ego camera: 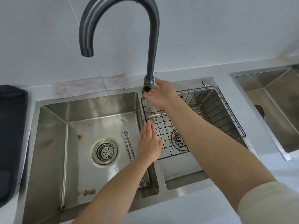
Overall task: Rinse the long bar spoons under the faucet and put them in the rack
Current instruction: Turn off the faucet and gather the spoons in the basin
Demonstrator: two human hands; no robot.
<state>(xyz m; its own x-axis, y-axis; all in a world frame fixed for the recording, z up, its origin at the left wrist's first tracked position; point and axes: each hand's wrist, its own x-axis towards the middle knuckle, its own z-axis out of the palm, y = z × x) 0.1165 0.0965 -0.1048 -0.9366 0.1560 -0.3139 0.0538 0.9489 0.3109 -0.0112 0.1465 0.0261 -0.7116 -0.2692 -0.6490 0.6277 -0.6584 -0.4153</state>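
Long twisted bar spoons [128, 145] with forked ends lie on the floor of the left sink basin [53, 126], right of its drain. My left hand [149, 143] rests flat and open on the divider between the basins, just right of the spoons. My right hand [159, 92] is open at the base of the tall grey faucet [151, 50], fingers by its black handle. A thin stream of water falls from the spout into the left basin. The black wire rack [215, 110] sits in the right basin with nothing in it.
A dark tray [11, 126] lies on the counter at far left. Another steel sink [275, 101] stands at far right. Each basin has a round strainer drain [105, 151]. White wall runs behind the counter.
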